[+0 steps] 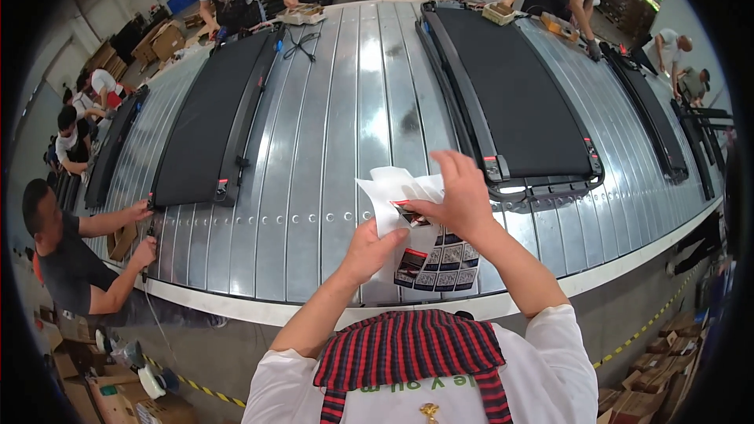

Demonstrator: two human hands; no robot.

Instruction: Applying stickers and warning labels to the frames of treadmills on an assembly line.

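In front of my chest I hold a sheet of stickers [448, 263], its lower part printed in dark blocks with small red bands and its upper part bare white backing paper [385, 188]. My left hand [371, 250] pinches the sheet's left side, thumb on top. Above and to the right, my right hand [463, 198] has its thumb against a dark label with a red band [410, 213], partly lifted over the white paper; its other fingers are raised. To the right lies a black treadmill deck [514, 86], with similar red-banded labels at its near corners.
The metal slat conveyor table [314, 188] spans the view, with a white front edge [259, 310]. Another black deck [206, 126] lies left, where a co-worker [63, 251] uses a tool on its near corner. Several other people work along the far side. Cardboard boxes [660, 357] stand at lower right.
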